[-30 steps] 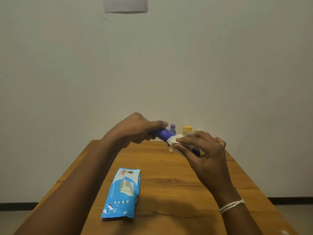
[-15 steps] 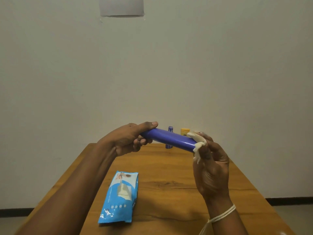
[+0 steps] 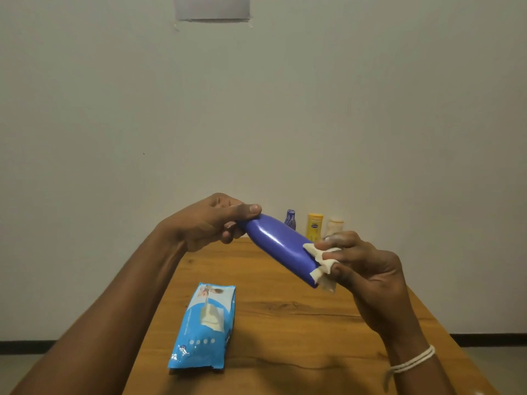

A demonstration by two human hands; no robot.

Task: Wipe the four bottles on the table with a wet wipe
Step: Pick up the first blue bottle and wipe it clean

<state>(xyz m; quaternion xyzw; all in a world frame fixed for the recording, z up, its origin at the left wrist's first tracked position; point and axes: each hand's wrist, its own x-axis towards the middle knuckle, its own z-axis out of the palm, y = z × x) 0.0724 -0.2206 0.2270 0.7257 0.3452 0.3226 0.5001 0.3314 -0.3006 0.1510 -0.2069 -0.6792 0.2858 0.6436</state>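
My left hand (image 3: 211,222) grips the cap end of a large blue bottle (image 3: 278,246), held tilted in the air above the wooden table (image 3: 285,323). My right hand (image 3: 368,272) presses a crumpled white wet wipe (image 3: 320,263) against the bottle's lower end. Three more bottles stand at the table's far edge by the wall: a small purple one (image 3: 290,219), a yellow one (image 3: 314,226) and a pale cream one (image 3: 335,225), partly hidden behind my right fingers.
A blue wet wipe pack (image 3: 204,327) lies on the table's left side with a wipe poking out of its opening. A plain wall rises right behind the table. A grey sheet (image 3: 212,7) is taped high on it.
The bottle has been lifted higher and tilted, its right end now lower. My right hand with the wipe stays at the bottle's bottom end, where it slid from the middle a second ago.
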